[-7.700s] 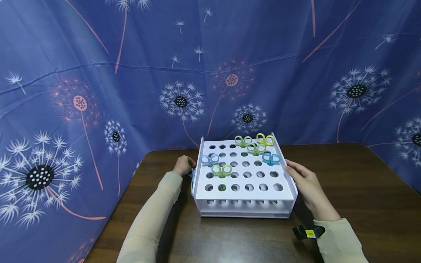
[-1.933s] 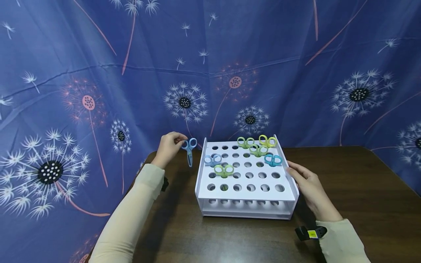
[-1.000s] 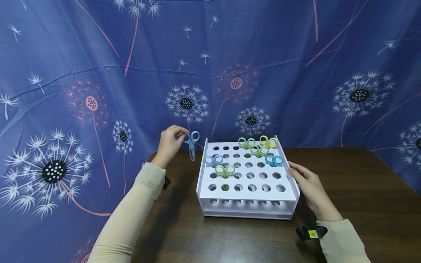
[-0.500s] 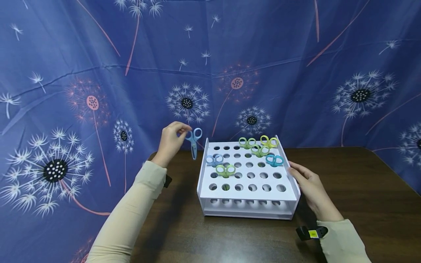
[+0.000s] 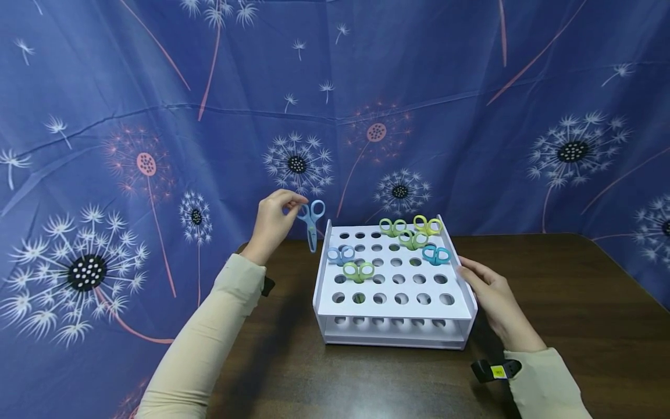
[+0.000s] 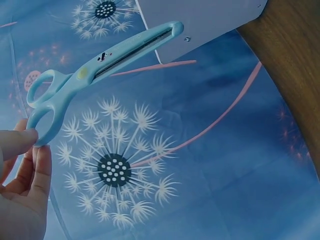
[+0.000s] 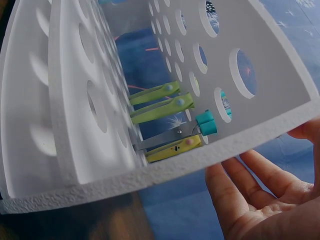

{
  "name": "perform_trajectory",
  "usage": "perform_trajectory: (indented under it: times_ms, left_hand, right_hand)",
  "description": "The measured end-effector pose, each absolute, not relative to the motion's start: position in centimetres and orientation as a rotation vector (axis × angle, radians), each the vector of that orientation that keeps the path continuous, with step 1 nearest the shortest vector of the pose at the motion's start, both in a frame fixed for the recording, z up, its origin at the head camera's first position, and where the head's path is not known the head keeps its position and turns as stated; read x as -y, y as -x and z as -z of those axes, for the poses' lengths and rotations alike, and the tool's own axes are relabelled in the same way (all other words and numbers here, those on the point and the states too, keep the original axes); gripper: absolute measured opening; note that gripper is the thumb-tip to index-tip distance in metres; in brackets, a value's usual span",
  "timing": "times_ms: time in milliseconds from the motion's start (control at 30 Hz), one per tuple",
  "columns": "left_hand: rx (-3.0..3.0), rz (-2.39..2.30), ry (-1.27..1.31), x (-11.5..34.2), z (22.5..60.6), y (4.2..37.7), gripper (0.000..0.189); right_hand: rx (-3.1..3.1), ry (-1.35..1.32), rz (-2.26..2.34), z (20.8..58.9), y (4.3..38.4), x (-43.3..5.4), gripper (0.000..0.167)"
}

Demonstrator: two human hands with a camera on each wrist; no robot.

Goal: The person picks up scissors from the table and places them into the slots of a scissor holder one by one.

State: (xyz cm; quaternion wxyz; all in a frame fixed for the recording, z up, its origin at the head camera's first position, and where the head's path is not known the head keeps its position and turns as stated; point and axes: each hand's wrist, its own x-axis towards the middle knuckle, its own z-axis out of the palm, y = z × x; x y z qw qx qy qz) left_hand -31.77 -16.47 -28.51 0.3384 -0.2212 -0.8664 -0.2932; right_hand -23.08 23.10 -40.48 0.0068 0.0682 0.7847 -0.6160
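My left hand [image 5: 272, 224] pinches light blue scissors [image 5: 312, 231] by one handle loop between thumb and fingertips. They hang blades down just off the left side of a white rack [image 5: 392, 309]. In the left wrist view the scissors' blades [image 6: 132, 50] lie closed together. My right hand [image 5: 497, 305] rests against the rack's right side wall, its fingers touching the panel without curling round it. Standing handles up in the rack's holes are light blue scissors [image 5: 341, 256], teal scissors [image 5: 437, 256], yellow scissors [image 5: 427, 227] and several green scissors [image 5: 358, 274].
The rack has rows of round holes in its top board and a second holed board [image 7: 95, 100] beneath. It stands on a dark wooden table [image 5: 565, 302]. A blue dandelion-print cloth [image 5: 471, 145] hangs behind the table and along its left side.
Earlier my left hand was low beside the rack's left wall, at the blue scissors. It has lifted them, then moved slightly up and right. My right hand has stayed on the rack.
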Motion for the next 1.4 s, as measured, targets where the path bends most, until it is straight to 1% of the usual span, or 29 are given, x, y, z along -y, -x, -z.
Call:
perform_trajectory:
  times_ms: [500,1400]
  left_hand:
    - [2.196,0.777,0.632,15.9,27.8,30.8,0.020]
    - [2.106,0.810,0.732,14.1,27.1,28.9,0.019]
  right_hand:
    - [-2.449,-0.205,1.936,40.5,23.0,-23.1,0.068]
    - [-2.471,-0.210,1.918,40.6,23.1,-23.1,0.068]
